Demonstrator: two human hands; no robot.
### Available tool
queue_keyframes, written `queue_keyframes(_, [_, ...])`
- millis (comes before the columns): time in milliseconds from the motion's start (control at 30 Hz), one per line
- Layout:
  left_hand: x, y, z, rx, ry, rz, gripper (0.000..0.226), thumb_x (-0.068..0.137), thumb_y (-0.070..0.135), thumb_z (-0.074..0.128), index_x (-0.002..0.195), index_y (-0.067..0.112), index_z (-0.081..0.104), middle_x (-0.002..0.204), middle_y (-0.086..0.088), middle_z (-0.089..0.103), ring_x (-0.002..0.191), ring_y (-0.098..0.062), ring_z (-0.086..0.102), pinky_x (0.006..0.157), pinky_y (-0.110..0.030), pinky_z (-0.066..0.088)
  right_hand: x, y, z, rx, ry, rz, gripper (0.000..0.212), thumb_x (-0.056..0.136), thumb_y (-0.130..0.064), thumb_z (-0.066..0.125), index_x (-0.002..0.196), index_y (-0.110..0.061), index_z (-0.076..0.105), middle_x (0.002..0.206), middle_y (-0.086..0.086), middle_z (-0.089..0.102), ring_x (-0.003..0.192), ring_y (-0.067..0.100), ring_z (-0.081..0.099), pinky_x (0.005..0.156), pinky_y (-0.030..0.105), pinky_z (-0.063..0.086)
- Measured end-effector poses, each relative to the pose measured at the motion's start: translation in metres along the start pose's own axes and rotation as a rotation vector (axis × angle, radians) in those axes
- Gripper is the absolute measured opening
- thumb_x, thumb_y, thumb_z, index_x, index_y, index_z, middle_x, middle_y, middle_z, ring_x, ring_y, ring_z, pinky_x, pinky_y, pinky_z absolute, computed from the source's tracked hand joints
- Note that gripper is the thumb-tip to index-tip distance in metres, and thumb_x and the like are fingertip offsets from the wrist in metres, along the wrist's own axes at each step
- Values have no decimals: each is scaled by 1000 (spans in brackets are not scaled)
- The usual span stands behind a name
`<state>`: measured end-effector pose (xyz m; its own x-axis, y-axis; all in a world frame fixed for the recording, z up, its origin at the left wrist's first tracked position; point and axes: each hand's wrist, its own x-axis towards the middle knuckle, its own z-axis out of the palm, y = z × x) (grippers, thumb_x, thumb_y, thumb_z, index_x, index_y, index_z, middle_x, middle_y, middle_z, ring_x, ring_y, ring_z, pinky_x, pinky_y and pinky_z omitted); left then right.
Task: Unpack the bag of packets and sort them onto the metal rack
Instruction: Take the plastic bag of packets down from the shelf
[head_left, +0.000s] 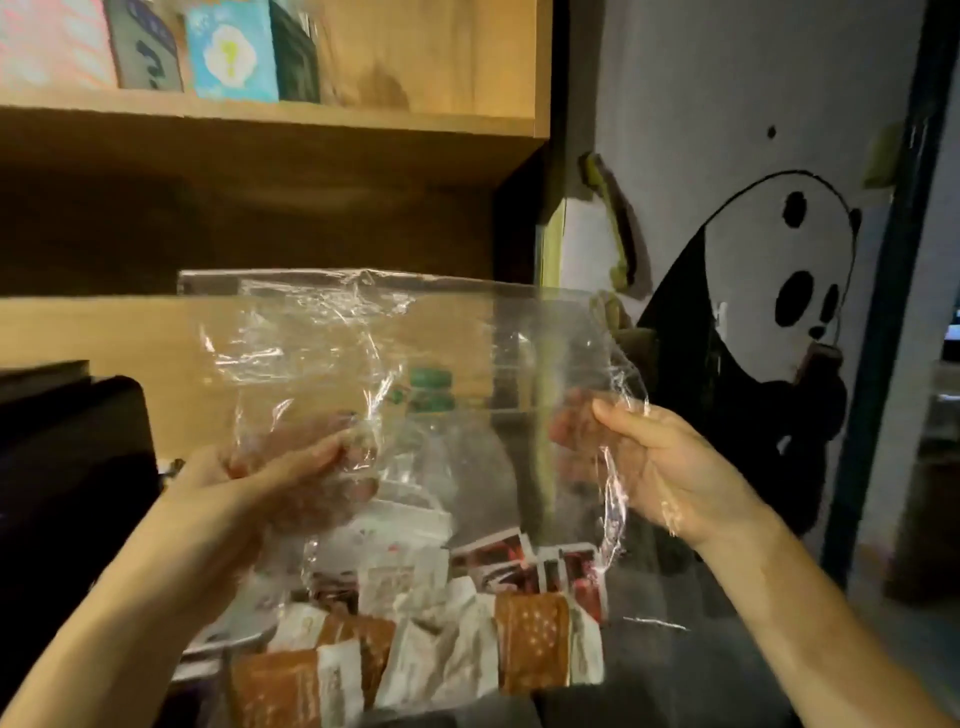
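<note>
both hands, left hand (291, 478) and right hand (660, 467), pinch the clear bag (363, 338) above the packets (415, 649).

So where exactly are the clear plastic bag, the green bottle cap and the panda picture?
Clear plastic bag (322, 332): head view, on its crinkled upper panel.
Green bottle cap (430, 382): head view, on the cap's side, seen through the bag.
Panda picture (779, 291): head view, on its white face.

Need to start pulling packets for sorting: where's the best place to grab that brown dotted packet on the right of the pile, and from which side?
Take the brown dotted packet by its upper edge, coming from above. It stands roughly upright among the pale packets, so its top is the most exposed part; its sides are crowded. Both the left hand and right hand grip the clear bag, so one must let go first.
</note>
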<state>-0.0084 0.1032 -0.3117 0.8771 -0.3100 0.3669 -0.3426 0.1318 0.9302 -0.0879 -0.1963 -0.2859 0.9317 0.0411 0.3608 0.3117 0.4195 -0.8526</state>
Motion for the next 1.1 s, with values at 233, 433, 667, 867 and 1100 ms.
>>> queue_keyframes(233, [-100, -38, 33, -105, 46, -103, 24, 54, 25, 68, 73, 13, 74, 59, -3, 71, 51, -12, 67, 40, -11, 45, -49, 81, -22, 79, 30, 223, 38, 91, -4, 40, 74, -9, 74, 71, 10, 72, 70, 17, 71, 59, 32, 58])
queue_keyframes(433, [-164, -84, 37, -125, 133, -313, 31, 48, 27, 73, 78, 19, 76, 68, -4, 74, 61, -15, 71, 47, -19, 53, -103, 148, -33, 113, 100, 401, 33, 87, -6, 44, 77, -9, 75, 74, 10, 73, 71, 18, 72, 65, 34, 60])
queue_keyframes(667, [-228, -133, 17, -112, 174, -546, 72, 28, 42, 91, 87, 4, 73, 71, -15, 73, 60, -23, 70, 51, -26, 56, -174, 211, -33, 215, 180, 688, 29, 83, -5, 46, 82, -9, 75, 77, 11, 74, 70, 22, 72, 57, 33, 58])
queue_keyframes(867, [-253, -169, 4, -103, 156, -729, 70, 28, 44, 90, 86, 8, 74, 73, -10, 73, 60, -17, 68, 50, -23, 55, -206, 255, -37, 309, 210, 814, 33, 80, -3, 48, 110, -8, 59, 83, 20, 72, 76, 28, 72, 57, 38, 58])
queue_keyframes(1100, [-231, -220, -1, -13, 282, -823, 28, 71, 14, 70, 97, 4, 67, 73, -5, 74, 64, -18, 69, 56, -27, 57, -182, 298, -65, 140, 316, 843, 34, 90, 0, 44, 119, -12, 56, 98, 15, 72, 86, 23, 71, 67, 33, 59])
